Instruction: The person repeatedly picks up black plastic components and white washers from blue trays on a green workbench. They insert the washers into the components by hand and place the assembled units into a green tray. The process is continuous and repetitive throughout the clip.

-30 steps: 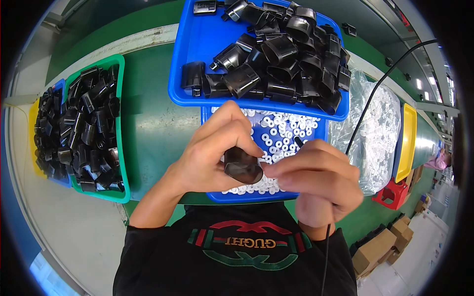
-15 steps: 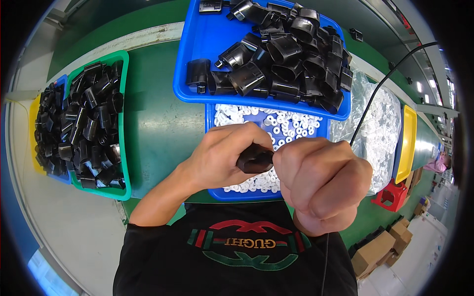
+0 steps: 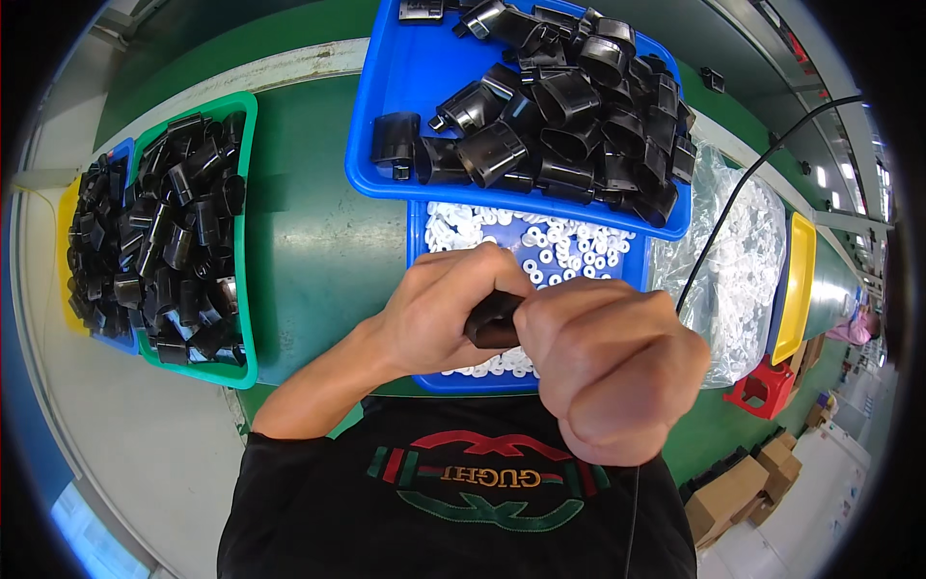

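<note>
My left hand (image 3: 449, 309) is closed around a black plastic fitting (image 3: 494, 324), whose open end faces up between thumb and fingers. Right against that opening sits my right hand (image 3: 612, 367), clenched in a fist. Whatever the fist holds is hidden by its fingers. A thin black cable (image 3: 738, 188) runs from the upper right to behind this hand, and a dark line shows below it over my shirt. Beneath both hands lies a blue tray (image 3: 418, 236) of small white rings (image 3: 569, 246), partly covered by my hands.
A larger blue tray (image 3: 391, 82) heaped with black fittings overlaps the ring tray's far edge. At left stands a green tray (image 3: 249, 203) full of similar parts. A clear plastic bag (image 3: 743, 227) of white pieces, a yellow tray (image 3: 799, 280) and a red stool (image 3: 762, 388) are at right.
My right fist has shifted slightly left and turned, covering more of the fitting's end. The left hand keeps its grip on the fitting. The whole view has shifted slightly.
</note>
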Motion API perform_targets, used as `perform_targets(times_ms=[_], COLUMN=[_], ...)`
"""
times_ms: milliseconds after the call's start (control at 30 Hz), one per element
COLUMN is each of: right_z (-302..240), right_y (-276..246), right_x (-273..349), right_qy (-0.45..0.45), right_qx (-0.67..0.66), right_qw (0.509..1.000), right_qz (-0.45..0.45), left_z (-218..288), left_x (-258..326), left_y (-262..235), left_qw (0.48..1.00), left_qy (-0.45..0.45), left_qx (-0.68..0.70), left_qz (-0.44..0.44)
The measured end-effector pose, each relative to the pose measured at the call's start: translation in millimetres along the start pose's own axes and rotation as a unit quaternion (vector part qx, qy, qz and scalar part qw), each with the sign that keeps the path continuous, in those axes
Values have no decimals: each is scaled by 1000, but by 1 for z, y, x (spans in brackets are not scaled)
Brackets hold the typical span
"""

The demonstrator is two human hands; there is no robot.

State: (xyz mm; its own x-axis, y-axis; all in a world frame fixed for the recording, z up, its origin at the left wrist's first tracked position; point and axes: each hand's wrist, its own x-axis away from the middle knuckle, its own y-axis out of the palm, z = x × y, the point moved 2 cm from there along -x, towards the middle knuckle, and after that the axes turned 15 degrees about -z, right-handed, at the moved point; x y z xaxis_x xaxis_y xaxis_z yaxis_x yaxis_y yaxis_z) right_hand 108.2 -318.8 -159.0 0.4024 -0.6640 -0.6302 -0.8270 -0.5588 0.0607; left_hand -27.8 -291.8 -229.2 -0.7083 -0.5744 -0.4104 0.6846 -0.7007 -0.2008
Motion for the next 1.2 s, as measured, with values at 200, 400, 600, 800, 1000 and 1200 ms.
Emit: perform_targets(times_ms=[200, 400, 600, 800, 1000, 1200], right_z=[22, -14, -34, 6, 46, 49], right_y=[9, 9, -18, -18, -7, -15], right_x=[6, 5, 23, 58, 79, 87], right_qy=[-26, 313, 112, 277, 326, 307], right_qx=[40, 403, 179, 429, 603, 614], right_qw=[997, 850, 976, 848, 716, 722], right_qz=[64, -131, 52, -142, -133, -84], left_z=[-1, 9, 16, 22, -50, -144], left_x=[0, -6, -4, -40, -113, -131], left_y=[-5, -20, -37, -100, -200, -249], left_qw=[996, 995, 997, 954, 786, 797], left_qy=[-36, -39, -50, -177, -334, -388], left_qx=[-82, -91, -53, -153, -475, -462], left_qz=[13, -24, -7, 187, 210, 23])
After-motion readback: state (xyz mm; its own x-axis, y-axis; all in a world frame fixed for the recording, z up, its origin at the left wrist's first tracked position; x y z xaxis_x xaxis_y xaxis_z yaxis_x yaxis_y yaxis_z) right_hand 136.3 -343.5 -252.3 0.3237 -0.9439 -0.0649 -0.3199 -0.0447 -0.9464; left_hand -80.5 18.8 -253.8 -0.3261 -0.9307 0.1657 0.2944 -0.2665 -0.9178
